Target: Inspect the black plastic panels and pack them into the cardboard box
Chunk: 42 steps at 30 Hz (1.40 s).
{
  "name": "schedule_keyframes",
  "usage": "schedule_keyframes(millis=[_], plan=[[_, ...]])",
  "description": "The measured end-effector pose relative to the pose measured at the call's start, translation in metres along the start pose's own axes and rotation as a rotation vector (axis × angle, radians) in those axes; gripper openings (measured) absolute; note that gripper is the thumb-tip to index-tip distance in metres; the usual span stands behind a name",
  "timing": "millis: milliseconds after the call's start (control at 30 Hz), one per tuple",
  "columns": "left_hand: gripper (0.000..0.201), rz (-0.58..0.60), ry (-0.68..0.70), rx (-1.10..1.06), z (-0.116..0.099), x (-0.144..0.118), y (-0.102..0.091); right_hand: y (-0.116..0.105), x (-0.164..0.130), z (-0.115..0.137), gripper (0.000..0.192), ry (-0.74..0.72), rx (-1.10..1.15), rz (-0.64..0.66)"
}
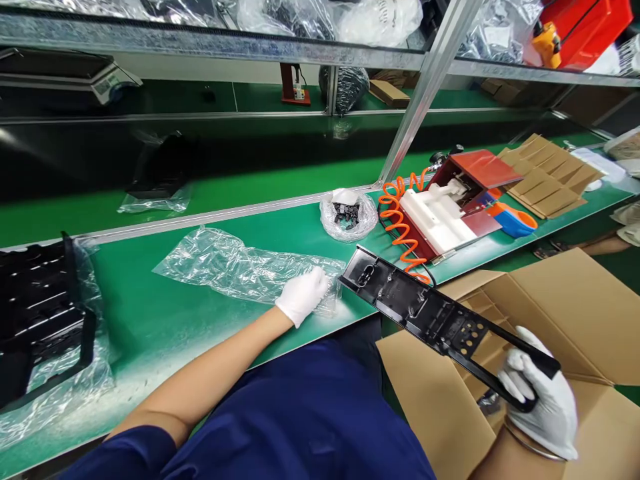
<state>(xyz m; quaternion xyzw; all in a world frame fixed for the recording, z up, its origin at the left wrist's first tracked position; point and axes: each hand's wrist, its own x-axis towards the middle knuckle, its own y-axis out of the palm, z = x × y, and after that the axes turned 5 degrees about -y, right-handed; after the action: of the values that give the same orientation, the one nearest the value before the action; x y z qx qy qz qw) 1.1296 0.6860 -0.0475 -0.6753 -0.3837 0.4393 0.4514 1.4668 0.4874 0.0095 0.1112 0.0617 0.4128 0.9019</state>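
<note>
My right hand [543,393], in a white glove, grips one end of a long black plastic frame [415,300]. The frame slants up and left above the open carton, with its ribbed inner side showing and its far end near the table edge. My left hand [305,293], also gloved, is closed on the open end of a clear plastic bag [230,263]. This bag lies flat and crumpled on the green table [145,320], its mouth close to the frame's far end.
An open cardboard box [565,307] with dividers stands at my right. Behind are a bag of small black parts [347,215], a red-and-white fixture [445,213] with a coiled orange hose [400,227], and cardboard dividers [550,173]. More black frames [40,300] lie left. A metal post [425,87] rises behind.
</note>
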Motion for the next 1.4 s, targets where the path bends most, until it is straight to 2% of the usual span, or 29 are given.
schedule_keyframes(millis=[133,233,367,533,633,767,867,967,1100,1267,1333,1400], plan=[[0.053,-0.001,0.000,0.017,-0.015,-0.006,0.010,0.003,0.006,-0.001,0.048,-0.008,0.001,0.001],[0.041,0.037,0.015,0.061,-0.021,-0.006,0.017,0.001,0.007,-0.001,0.041,-0.020,0.025,-0.009],[0.032,0.044,0.018,0.006,-0.013,-0.005,0.014,-0.006,0.006,0.000,0.041,-0.002,0.062,0.003],[0.023,0.065,-0.091,-0.161,-0.004,-0.009,0.004,-0.012,0.003,-0.002,0.046,-0.031,0.096,0.039],[0.024,0.023,-0.092,-0.256,-0.006,-0.017,0.000,-0.013,0.002,-0.002,0.044,-0.045,0.104,0.040],[0.029,-0.049,-0.145,-0.531,-0.005,-0.026,-0.003,-0.010,0.002,-0.003,0.043,-0.039,0.083,0.029],[0.026,-0.108,-0.164,-0.759,0.001,-0.025,-0.004,-0.010,0.002,-0.003,0.045,-0.025,0.061,0.028],[0.020,-0.182,-0.181,-0.874,0.004,-0.021,-0.006,-0.009,0.001,-0.002,0.046,-0.007,0.032,0.038],[0.018,-0.257,-0.131,-0.722,-0.002,-0.025,-0.008,-0.005,0.000,-0.002,0.048,0.053,-0.019,0.061],[0.024,-0.165,0.057,-0.342,-0.012,-0.030,-0.008,0.005,0.005,-0.012,0.048,0.128,-0.025,0.102],[0.024,-0.161,0.015,-0.302,-0.009,-0.028,-0.010,0.008,0.006,-0.014,0.050,0.144,-0.032,0.125],[0.023,-0.216,-0.081,-0.328,0.000,-0.024,-0.013,0.007,0.007,-0.012,0.052,0.151,-0.046,0.128]])
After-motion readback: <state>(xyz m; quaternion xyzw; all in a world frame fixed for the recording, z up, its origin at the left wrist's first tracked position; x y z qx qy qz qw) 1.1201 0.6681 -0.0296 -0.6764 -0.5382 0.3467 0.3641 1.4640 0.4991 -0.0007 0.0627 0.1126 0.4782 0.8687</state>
